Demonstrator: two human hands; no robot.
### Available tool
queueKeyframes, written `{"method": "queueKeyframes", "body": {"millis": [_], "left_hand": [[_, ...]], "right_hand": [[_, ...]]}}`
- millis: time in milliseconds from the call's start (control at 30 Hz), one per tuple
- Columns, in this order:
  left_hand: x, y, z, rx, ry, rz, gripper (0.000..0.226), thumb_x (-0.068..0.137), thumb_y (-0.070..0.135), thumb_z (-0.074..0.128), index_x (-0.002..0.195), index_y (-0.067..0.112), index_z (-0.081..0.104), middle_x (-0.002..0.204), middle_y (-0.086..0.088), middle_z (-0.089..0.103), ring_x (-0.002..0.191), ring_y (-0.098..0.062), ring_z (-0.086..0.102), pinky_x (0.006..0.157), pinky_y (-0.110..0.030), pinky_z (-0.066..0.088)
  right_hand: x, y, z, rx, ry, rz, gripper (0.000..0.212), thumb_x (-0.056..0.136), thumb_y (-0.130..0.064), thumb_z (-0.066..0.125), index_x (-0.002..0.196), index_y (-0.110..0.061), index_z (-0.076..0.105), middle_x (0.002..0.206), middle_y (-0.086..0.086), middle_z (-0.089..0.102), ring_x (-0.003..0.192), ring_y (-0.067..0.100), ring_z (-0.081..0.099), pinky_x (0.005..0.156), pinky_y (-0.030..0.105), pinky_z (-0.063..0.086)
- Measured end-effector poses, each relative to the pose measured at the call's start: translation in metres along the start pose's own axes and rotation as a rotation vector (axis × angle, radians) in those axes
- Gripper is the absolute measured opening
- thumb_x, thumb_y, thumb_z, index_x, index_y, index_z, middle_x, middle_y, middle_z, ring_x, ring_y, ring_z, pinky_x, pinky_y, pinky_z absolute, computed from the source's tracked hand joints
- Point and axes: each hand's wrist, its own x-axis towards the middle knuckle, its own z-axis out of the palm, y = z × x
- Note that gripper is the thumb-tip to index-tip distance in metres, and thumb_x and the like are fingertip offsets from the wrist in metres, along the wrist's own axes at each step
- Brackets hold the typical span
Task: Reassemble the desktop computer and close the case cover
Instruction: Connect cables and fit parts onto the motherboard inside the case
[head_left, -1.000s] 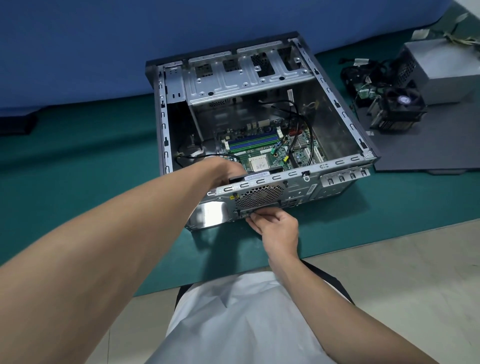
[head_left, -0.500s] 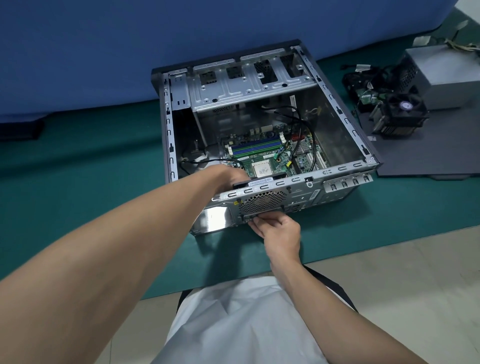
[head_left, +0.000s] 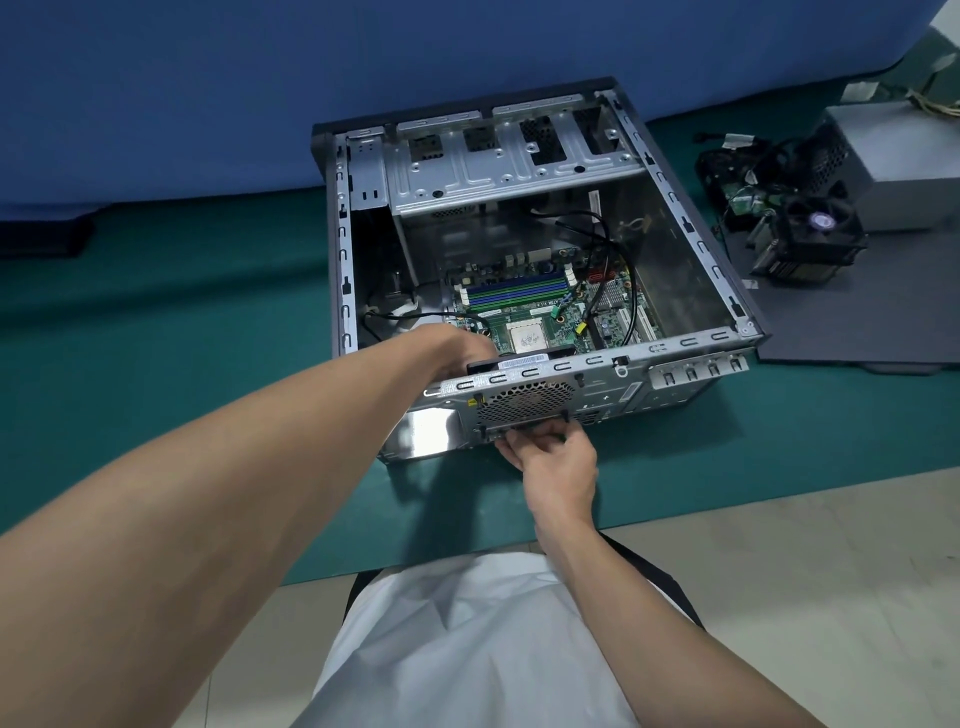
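The left hand (head_left: 457, 347) grips a black fan (head_left: 519, 359) inside the open computer case (head_left: 509, 166) on a tabletop (head_left: 208, 322). The right hand (head_left: 558, 460) pinches the lower edge of the rear grille (head_left: 524, 402).

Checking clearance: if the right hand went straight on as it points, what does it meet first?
Likely the case's rear panel under the fan grille; the right hand seems to touch it.

Open grey computer case (head_left: 696, 244), motherboard (head_left: 545, 312) inside, on green mat (head_left: 208, 338)
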Motion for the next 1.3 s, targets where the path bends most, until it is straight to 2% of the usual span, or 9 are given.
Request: {"method": "queueKeyframes", "body": {"millis": [100,300,500,633,867,1000,1133,1200,1300], "left_hand": [[0.001,0.0,0.0,-0.012,0.018,-0.011,0.043,0.097,0.002,0.047,0.139,-0.005,0.042,0.151,-0.018,0.035,0.136,-0.034,0.039,0.108,-0.039,0.037],[0.0,0.001,0.001,-0.002,0.031,-0.011,0.04,0.098,0.001,0.045,0.137,-0.006,0.044,0.15,-0.018,0.037,0.136,-0.033,0.04,0.106,-0.038,0.037],[0.0,0.001,0.001,-0.016,0.045,-0.005,0.04,0.1,0.001,0.04,0.14,-0.006,0.041,0.153,-0.016,0.033,0.139,-0.031,0.036,0.11,-0.038,0.033],[-0.001,0.002,0.0,0.0,0.018,-0.007,0.04,0.097,-0.001,0.044,0.136,-0.008,0.044,0.149,-0.02,0.038,0.136,-0.034,0.04,0.106,-0.037,0.036],[0.001,0.001,0.0,-0.013,0.042,-0.005,0.04,0.1,0.002,0.041,0.14,-0.006,0.04,0.151,-0.018,0.035,0.138,-0.032,0.036,0.111,-0.037,0.032],[-0.004,0.001,0.001,-0.016,0.072,-0.002,0.04,0.1,0.0,0.037,0.139,-0.009,0.038,0.15,-0.022,0.035,0.138,-0.034,0.036,0.11,-0.037,0.031],[-0.012,0.001,0.003,-0.002,0.055,-0.019,0.035,0.099,0.0,0.038,0.131,-0.01,0.048,0.143,-0.021,0.045,0.126,-0.031,0.049,0.094,-0.031,0.041],[-0.014,0.007,0.002,0.016,0.022,-0.033,0.032,0.1,0.002,0.038,0.127,-0.01,0.051,0.133,-0.019,0.052,0.106,-0.026,0.058,0.079,-0.023,0.045],[-0.017,0.016,0.002,-0.006,-0.007,-0.082,0.022,0.099,0.002,0.041,0.115,-0.005,0.055,0.104,-0.011,0.056,0.066,-0.014,0.061,0.047,-0.017,0.05]], "right_hand": [[-0.001,0.001,0.0,0.019,0.001,0.004,0.02,0.082,0.009,0.067,0.084,-0.007,0.055,0.074,0.003,0.073,0.072,0.024,0.073,0.08,0.038,0.057],[-0.005,-0.002,0.003,0.075,0.015,0.052,0.012,0.086,0.008,0.063,0.083,-0.004,0.06,0.078,0.011,0.073,0.07,0.025,0.073,0.063,0.023,0.057],[-0.012,-0.003,0.005,-0.11,0.014,0.009,0.021,0.094,-0.004,0.057,0.078,-0.015,0.066,0.071,0.007,0.071,0.06,0.017,0.07,0.056,0.019,0.054],[-0.013,-0.003,0.007,-0.337,0.026,-0.046,0.023,0.1,-0.013,0.048,0.086,-0.011,0.067,0.067,0.007,0.07,0.05,0.009,0.065,0.047,0.012,0.045],[-0.014,-0.001,0.009,-0.489,0.037,-0.032,0.03,0.1,-0.011,0.037,0.086,-0.012,0.064,0.064,-0.001,0.068,0.05,0.006,0.064,0.057,0.018,0.049],[-0.011,-0.006,-0.004,-0.446,0.106,-0.002,0.031,0.101,-0.014,0.039,0.081,-0.01,0.063,0.063,0.001,0.07,0.049,0.009,0.064,0.059,0.03,0.052],[-0.003,-0.024,-0.036,-0.351,0.234,0.015,0.032,0.102,-0.019,0.042,0.075,-0.014,0.06,0.066,0.004,0.07,0.052,0.012,0.063,0.057,0.03,0.049],[0.003,-0.039,-0.059,-0.284,0.303,0.016,0.03,0.102,-0.018,0.043,0.079,-0.013,0.062,0.071,0.006,0.069,0.054,0.012,0.063,0.053,0.025,0.048],[0.016,-0.065,-0.092,-0.252,0.416,-0.031,0.029,0.101,-0.017,0.043,0.079,-0.011,0.062,0.07,0.008,0.069,0.05,0.008,0.062,0.049,0.021,0.047]]}}
